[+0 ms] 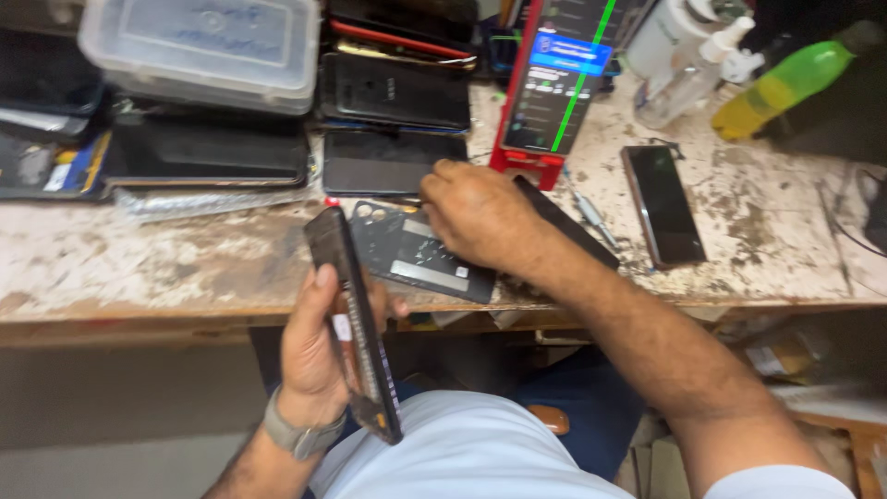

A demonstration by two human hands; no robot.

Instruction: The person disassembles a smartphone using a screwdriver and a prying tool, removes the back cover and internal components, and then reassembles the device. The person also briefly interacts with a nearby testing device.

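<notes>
My left hand grips a dark opened phone on edge, tilted, below the bench's front edge. My right hand reaches over the worn white bench and rests on a black phone back cover with camera holes, lying flat near the edge. Its fingers are curled near a thin tool at the cover's top; whether they grip it is unclear. Another dark phone part lies under my right wrist.
A black phone lies face up to the right. A red and black box stands behind my right hand. Stacked phones, a clear plastic container, white bottles, a green bottle and a screwdriver crowd the back.
</notes>
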